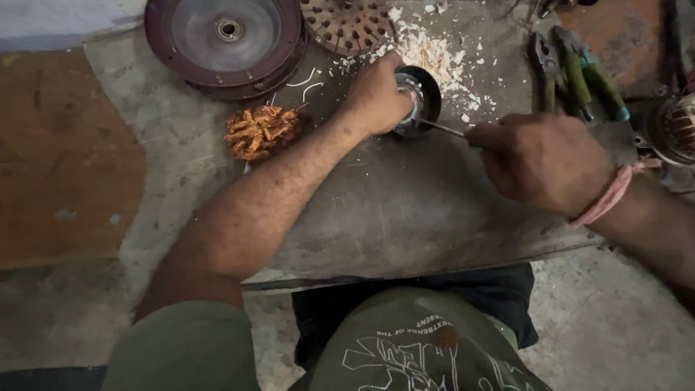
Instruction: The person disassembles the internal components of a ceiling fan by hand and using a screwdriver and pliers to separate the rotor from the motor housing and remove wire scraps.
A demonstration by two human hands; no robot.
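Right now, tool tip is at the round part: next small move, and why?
Probably press the thin metal tool a little deeper into the small round metal part. The left hand already grips and steadies that part on the metal sheet, the right hand holds the tool, and its tip sits at the part's rim beside white scrapings.

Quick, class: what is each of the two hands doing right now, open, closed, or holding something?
Left hand: closed around the small round metal part, steadying it on the work board.
Right hand: closed on a thin metal tool that points into that part.
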